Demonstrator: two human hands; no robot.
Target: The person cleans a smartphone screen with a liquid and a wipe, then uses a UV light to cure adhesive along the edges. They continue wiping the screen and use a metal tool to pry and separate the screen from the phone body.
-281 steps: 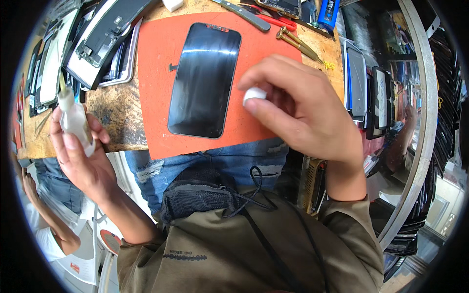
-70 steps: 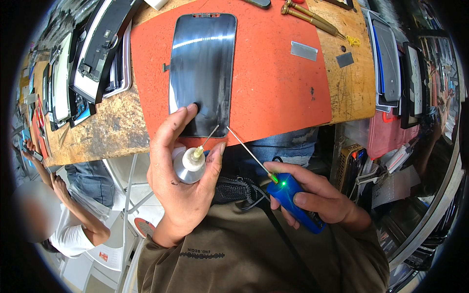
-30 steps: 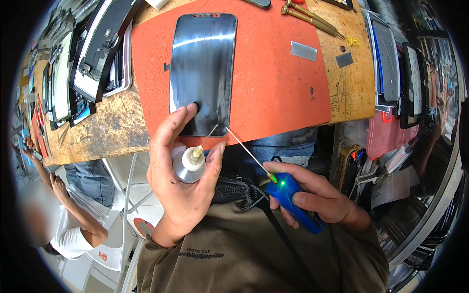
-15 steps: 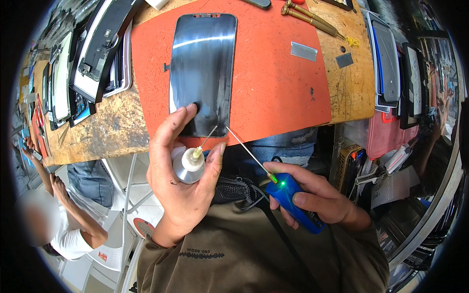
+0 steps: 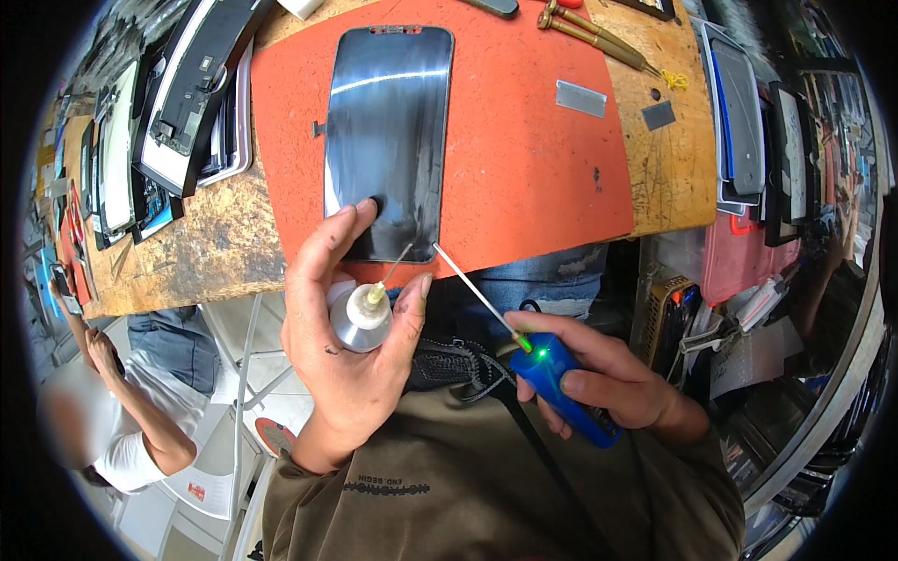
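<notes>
A dark phone screen [image 5: 388, 140] lies on the orange mat [image 5: 524, 178], its lower edge close to me. My left hand [image 5: 351, 374] is closed around a needle-tip bottle [image 5: 360, 323], clear with a white cap. Two of its fingertips rest on the screen's lower left, and the needle points over the lower right corner. In my right hand [image 5: 613, 369] is a blue handheld electric tool [image 5: 566, 388] with a lit green light. Its thin metal rod reaches to the screen's lower right corner; whether the tip touches cannot be made out.
Phone frames and screens [image 5: 192, 103] are stacked at the left of the wooden bench [image 5: 215, 243]. Brass-coloured screwdrivers [image 5: 599, 37] lie at the back right, near two small flat pieces. More panels [image 5: 739, 112] stand at the right. A seated person [image 5: 140, 421] is at the left.
The needle tip has shifted very slightly left over the screen's corner. My hands otherwise hold still. The person at the left has moved their arms a little.
</notes>
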